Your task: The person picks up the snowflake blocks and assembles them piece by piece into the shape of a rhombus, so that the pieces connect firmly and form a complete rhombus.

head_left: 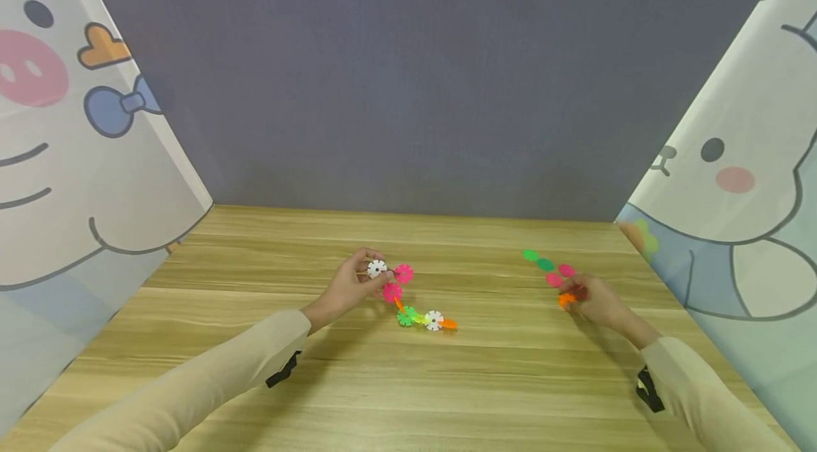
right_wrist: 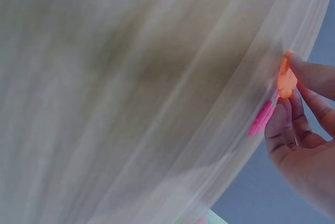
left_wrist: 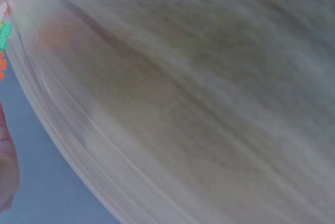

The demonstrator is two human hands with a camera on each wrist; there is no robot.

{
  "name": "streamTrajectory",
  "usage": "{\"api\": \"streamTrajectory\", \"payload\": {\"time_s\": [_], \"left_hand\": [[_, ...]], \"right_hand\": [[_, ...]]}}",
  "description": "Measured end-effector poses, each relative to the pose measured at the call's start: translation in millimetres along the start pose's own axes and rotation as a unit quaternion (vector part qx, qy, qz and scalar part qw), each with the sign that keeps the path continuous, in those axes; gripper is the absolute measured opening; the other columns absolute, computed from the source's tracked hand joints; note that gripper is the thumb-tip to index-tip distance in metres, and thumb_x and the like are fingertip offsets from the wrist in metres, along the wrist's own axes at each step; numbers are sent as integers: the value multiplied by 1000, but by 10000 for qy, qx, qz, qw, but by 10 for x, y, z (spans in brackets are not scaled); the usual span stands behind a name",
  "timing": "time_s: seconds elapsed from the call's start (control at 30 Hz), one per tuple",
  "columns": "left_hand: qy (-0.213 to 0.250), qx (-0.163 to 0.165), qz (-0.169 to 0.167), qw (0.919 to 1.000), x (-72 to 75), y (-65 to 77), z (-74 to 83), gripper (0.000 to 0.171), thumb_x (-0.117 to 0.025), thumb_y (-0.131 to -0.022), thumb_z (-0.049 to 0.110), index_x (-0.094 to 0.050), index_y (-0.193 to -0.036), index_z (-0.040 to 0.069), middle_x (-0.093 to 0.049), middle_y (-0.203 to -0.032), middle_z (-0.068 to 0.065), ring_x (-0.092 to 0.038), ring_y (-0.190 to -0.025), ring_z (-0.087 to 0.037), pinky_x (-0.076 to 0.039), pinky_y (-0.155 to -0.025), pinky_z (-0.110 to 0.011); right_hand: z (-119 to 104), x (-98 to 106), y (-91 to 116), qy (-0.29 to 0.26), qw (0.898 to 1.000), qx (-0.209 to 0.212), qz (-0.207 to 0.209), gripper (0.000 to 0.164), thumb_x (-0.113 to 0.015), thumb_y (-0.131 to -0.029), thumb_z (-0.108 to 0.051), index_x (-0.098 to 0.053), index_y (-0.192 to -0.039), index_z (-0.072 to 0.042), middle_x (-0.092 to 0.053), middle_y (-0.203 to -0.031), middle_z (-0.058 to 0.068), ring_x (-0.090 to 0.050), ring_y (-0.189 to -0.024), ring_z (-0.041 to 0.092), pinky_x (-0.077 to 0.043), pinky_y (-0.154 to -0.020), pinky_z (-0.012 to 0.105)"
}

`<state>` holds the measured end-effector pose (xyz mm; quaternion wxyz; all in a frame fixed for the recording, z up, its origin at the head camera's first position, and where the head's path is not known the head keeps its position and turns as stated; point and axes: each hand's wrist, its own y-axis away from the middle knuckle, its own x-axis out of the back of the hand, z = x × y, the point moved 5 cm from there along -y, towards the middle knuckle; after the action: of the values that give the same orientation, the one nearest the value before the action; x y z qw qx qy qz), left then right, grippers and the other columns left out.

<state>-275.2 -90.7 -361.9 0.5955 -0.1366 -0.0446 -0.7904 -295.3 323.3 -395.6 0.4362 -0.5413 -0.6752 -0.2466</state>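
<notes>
My left hand (head_left: 349, 284) grips a chain of notched plastic snowflake discs by its upper end, near a white disc (head_left: 377, 268) and a pink disc (head_left: 392, 292). The joined chain slants down to the right through a green disc (head_left: 406, 316) and a second white disc to an orange end disc (head_left: 449, 324). In the left wrist view only part of that hand (left_wrist: 6, 169) shows at the edge. On the right, my right hand (head_left: 596, 303) pinches an orange disc (right_wrist: 287, 81) between thumb and fingers. A dark red disc (head_left: 579, 292) shows against this hand; its contact is unclear.
Loose discs lie just beyond the right hand: a light green disc (head_left: 530, 255), a darker green disc (head_left: 545, 265) and two pink discs (head_left: 566, 270). A dark grey panel (head_left: 408, 83) stands behind the wooden table (head_left: 408, 395), with cartoon-printed sheets at both sides.
</notes>
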Motion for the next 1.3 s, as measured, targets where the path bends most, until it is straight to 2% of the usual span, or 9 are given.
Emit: {"api": "streamTrajectory", "payload": {"time_s": [0.13, 0.27, 0.53, 0.73, 0.9, 1.2, 1.3], "left_hand": [[18, 14, -23, 10000, 2, -1, -5, 34, -60, -88, 11, -46, -117, 1, -64, -98, -22, -63, -80, -39, -52, -74, -51], [34, 31, -42, 10000, 2, -1, -6, 35, -60, -88, 11, -45, -117, 1, -63, -98, -21, -64, -80, -37, -52, -75, -51], [49, 72, 7, 10000, 3, 4, -4, 34, -60, -88, 11, -46, -117, 0, -63, -99, -22, -64, -81, -36, -52, -75, -52], [12, 112, 70, 9999, 6, -1, -3, 33, -60, -88, 10, -46, -116, 1, -63, -99, -21, -64, -78, -34, -52, -75, -51], [2, 114, 80, 9999, 5, 2, 3, 33, -60, -88, 11, -46, -116, 1, -64, -98, -21, -65, -79, -33, -52, -74, -51], [-145, 69, 100, 9998, 6, -17, -27, 34, -60, -88, 13, -45, -116, 0, -64, -97, -19, -65, -77, -31, -53, -72, -49], [-128, 97, 62, 9999, 11, -50, -85, 35, -60, -88, 14, -45, -117, 1, -64, -99, -20, -65, -79, -33, -52, -72, -51]], "right_hand": [[-12, 28, -13, -36, 9999, 155, -5, 22, -70, -67, 7, -63, -88, 4, -64, -85, 15, -57, -73, 20, -46, -60, 21], [-25, 53, -13, -147, 9993, 306, -149, 17, -64, -70, 12, -63, -85, 4, -63, -83, 14, -56, -72, 17, -46, -60, 20], [-88, 118, -26, -314, 9964, 750, -238, 16, -58, -72, 15, -63, -83, 5, -64, -79, 12, -52, -68, 3, -46, -59, 19], [-148, 132, -64, -307, 9971, 695, -55, 10, -62, -77, 8, -64, -86, 5, -65, -79, 14, -55, -68, 1, -47, -58, 19], [-252, 105, -104, -497, 9963, 695, 120, 13, -63, -79, 6, -64, -92, 5, -66, -84, 15, -57, -70, 4, -48, -60, 21], [-471, -60, -218, -715, 9948, 691, 243, 13, -65, -81, -1, -65, -93, 1, -66, -85, 11, -58, -74, 7, -48, -62, 21], [-573, -133, -263, -988, 9920, 750, 223, 12, -64, -81, 0, -64, -93, 1, -65, -85, 12, -56, -74, 5, -48, -60, 21]]}}
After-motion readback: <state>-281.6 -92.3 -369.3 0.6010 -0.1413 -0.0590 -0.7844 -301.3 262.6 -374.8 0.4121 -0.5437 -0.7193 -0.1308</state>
